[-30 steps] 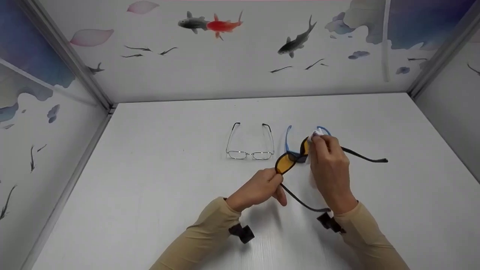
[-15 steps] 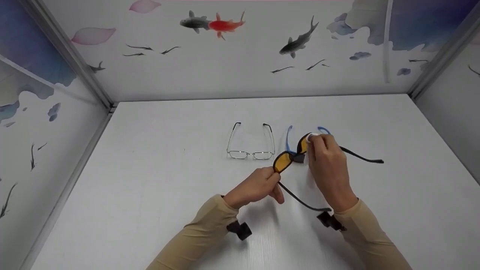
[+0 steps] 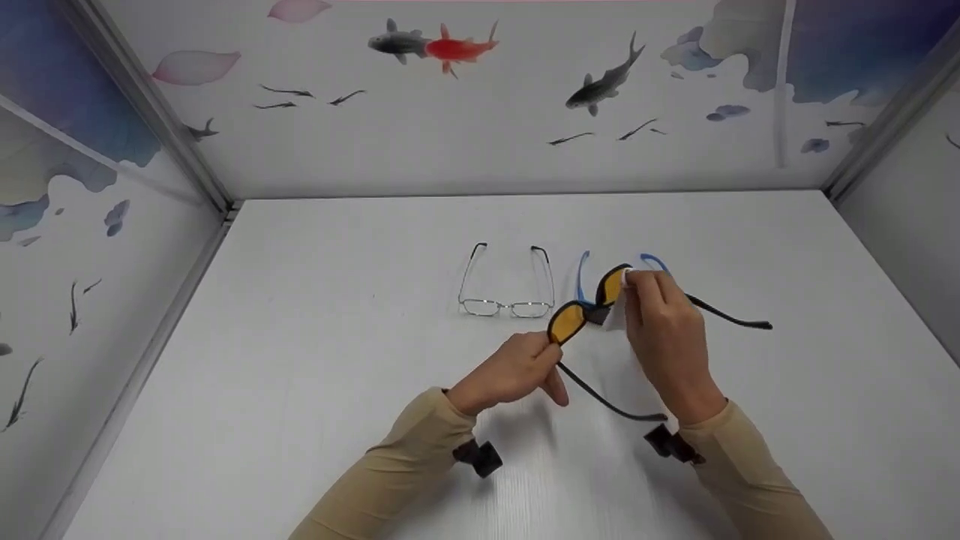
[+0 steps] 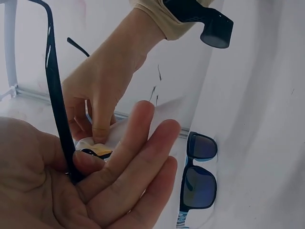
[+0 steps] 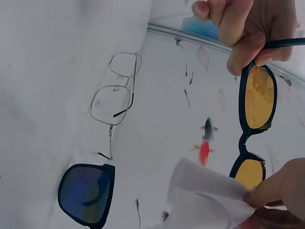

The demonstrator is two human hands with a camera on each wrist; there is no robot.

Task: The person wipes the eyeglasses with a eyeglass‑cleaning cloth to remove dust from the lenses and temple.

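Yellow glasses: held up over the counter, between the hands, both temples unfolded.
Left hand: thumb and index clamped on the frame corner by the near lens; the other fingers stick out loosely, apart from the frame.
Right hand: fingers together, pinching the cloth at the far lens.
Long axis: frame runs on a slant, near end at the left hand, far end up and right at the right hand. One temple trails toward the right wrist, the other pokes out past the right hand.
Key relation: cloth to far lens. Right hand is the nearer one, its fingers and the cloth covering the lens's outer part; lens lies just left of those fingers. Left hand sits at the opposite end.
Cloth lie: loose part hangs below the right fingers. Exact contact on the hidden side: can't tell.
Blue glasses: on the counter, partly behind the yellow pair in the head view.
Wire glasses: on the counter, left of the blue pair, temples pointing away from the person.
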